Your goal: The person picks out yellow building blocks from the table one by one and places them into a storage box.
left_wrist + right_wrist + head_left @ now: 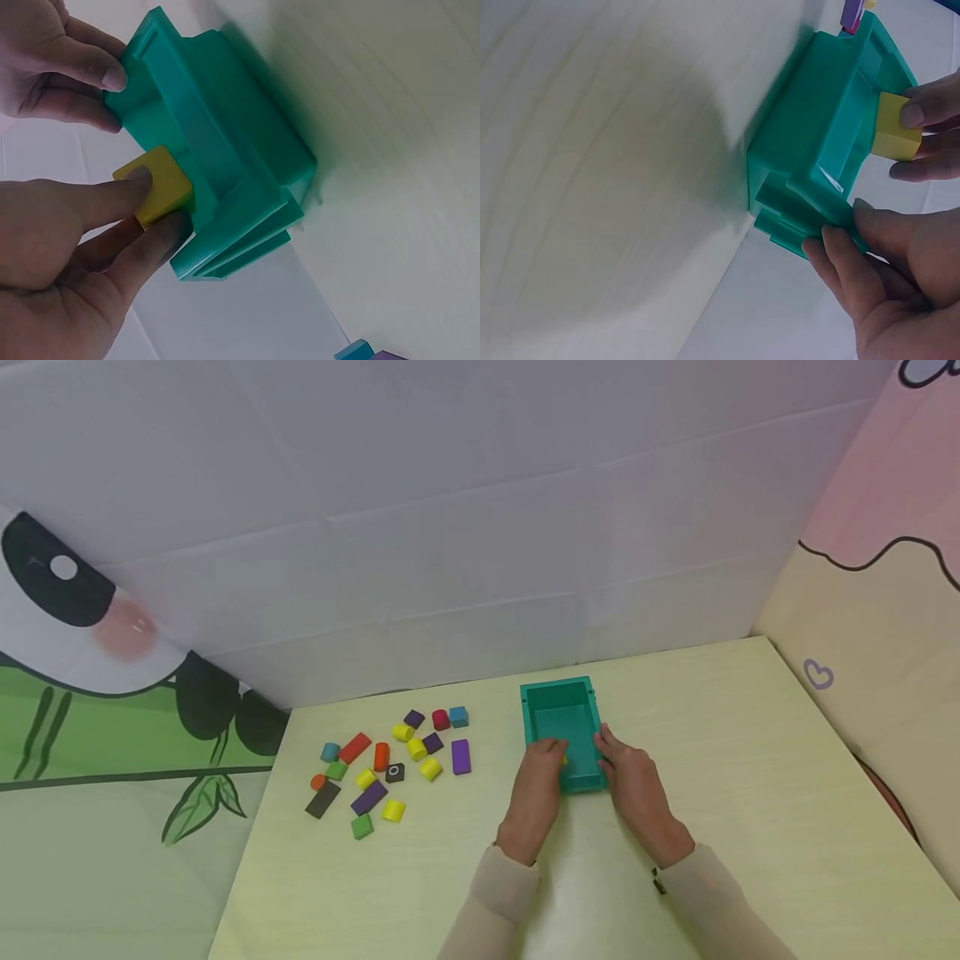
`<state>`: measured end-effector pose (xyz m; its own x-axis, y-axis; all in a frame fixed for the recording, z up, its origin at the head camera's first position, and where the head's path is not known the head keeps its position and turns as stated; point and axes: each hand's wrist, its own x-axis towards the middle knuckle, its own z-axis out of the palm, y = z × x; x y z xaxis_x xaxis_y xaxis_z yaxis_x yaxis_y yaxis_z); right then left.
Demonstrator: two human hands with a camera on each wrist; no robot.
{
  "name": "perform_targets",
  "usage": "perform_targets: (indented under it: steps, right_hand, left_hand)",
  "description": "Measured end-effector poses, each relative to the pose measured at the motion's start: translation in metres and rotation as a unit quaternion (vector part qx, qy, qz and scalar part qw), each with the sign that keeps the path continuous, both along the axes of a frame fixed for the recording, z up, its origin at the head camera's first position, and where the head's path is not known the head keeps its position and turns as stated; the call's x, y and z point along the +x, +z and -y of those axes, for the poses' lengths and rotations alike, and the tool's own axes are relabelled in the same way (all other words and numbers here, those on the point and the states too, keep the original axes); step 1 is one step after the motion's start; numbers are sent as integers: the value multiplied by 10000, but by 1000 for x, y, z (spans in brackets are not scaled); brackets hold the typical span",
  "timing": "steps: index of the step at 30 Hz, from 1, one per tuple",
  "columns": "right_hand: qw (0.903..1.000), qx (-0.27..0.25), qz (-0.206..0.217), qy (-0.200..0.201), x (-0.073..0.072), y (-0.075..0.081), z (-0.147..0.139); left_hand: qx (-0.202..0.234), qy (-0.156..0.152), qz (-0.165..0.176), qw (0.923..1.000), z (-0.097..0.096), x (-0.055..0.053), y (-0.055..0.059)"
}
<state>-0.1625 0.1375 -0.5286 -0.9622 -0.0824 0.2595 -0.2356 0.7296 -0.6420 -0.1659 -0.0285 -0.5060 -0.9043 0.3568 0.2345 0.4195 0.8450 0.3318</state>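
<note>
Desk [720, 735]: pale, wood-grained surface. Loose blocks [369, 797] in several colours lie scattered across its left part. Towards the rear, a blue cube [459, 717] and a red cylinder [440, 720] stand side by side; a purple oblong block [461, 757] lies nearer the front. A black block [394, 772] bears a white ring. A dark oblong block [322, 799] lies just beside a small orange piece [318, 782]. Nearest the front of the group: a green block [362, 826]. Rear: creased pale sheet [480, 527]. Left: cloth [112, 860] printed with a cartoon eye [45, 581], pink cheek [125, 627] and green leaf [191, 810]. Right: pink-and-cream cloth [855, 627] marked with a wavy black line [907, 538] and a purple heart [818, 674].
</note>
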Motion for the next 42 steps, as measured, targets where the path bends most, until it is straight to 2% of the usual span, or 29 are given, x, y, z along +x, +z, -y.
perform_targets:
  steps: [13,19,32,37,42]
  right_hand:
    - [10000,49,3,-12,-1,1,-1]
    - [10000,58,9,-28,-2,1,0]
    - [9999,-6,-148,-2,0,0,0]
    - [9999,-64,-94,5,1,1,0]
    - [10000,-53,-10,-16,2,2,-1]
  left_hand:
    - [-419,27,244,9988,-7,-7,-11]
    - [-608,82,215,9979,-10,-9,-16]
    - [-752,269,333,9962,-17,-14,-18]
    - [-751,354,410,9957,-20,-16,-16]
    - [-968,395,458,9935,-23,-18,-15]
